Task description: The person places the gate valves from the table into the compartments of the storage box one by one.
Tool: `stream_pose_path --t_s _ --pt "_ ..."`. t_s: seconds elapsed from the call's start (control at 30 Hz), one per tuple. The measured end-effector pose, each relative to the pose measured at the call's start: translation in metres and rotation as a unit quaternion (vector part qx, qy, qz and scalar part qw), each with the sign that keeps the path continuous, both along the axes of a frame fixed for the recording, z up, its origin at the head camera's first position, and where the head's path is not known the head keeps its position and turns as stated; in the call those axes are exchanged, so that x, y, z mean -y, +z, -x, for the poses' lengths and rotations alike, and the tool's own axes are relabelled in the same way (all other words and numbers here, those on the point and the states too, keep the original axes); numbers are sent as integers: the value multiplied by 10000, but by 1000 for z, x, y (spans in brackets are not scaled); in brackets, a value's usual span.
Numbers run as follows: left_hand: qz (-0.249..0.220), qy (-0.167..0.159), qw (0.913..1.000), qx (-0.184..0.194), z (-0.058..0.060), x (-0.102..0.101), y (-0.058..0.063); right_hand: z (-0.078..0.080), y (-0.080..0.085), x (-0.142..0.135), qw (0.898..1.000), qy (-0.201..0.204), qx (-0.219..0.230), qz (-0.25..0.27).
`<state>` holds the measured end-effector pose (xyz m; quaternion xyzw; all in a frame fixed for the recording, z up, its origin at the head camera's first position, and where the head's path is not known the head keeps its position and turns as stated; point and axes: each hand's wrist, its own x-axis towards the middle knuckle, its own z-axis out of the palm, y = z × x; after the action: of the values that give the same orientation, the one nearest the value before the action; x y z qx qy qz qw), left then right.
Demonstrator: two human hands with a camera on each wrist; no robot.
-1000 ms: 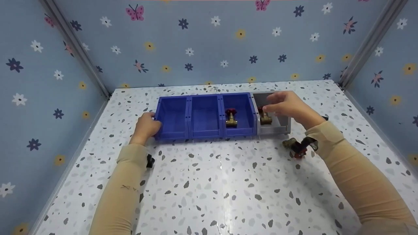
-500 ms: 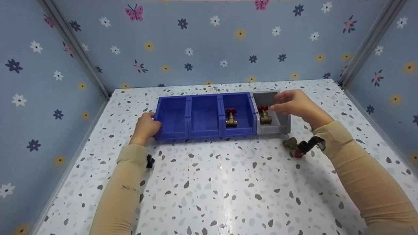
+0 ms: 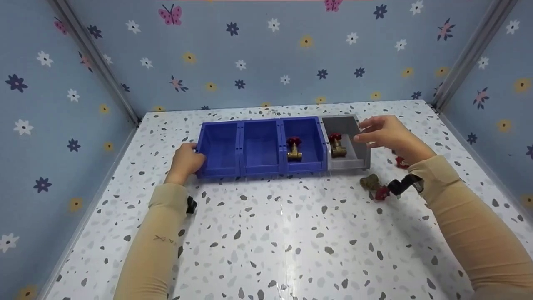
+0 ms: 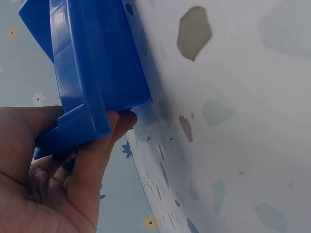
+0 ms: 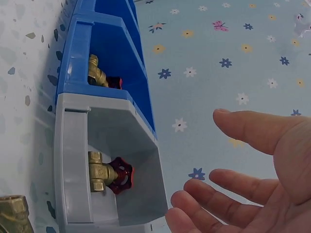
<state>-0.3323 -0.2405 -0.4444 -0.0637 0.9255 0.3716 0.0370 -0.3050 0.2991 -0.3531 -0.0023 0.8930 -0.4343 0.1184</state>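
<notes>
A red-wheeled brass valve is lying nearer than the spread right hand. The left hand is gripping a blue plastic bin, its curled fingertips showing only in the wrist view. Left of the right hand, a grey plastic bin is holding a second valve.

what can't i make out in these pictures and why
Head view: most of the farther loose valve, behind the right hand and wrist.
Head view: the marks on the left sleeve, too small to read.
Right wrist view: the lower left brass fitting, cut off by the edges.
Left wrist view: the blue bin, cut off by the top edge.
</notes>
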Motion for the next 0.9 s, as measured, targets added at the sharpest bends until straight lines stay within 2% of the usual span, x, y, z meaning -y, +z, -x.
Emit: stream_pose_path --t_s 0.4,0.67,0.9 --pt "69 -5 10000 13 0 -1 2 -1 -4 -15 9992 238 14 -308" --pt "41 7 10000 -6 2 0 -1 -3 -6 -22 9971 398 214 -607" --pt "67 -12 10000 28 3 0 -2 -7 -10 -27 9933 702 372 -834"
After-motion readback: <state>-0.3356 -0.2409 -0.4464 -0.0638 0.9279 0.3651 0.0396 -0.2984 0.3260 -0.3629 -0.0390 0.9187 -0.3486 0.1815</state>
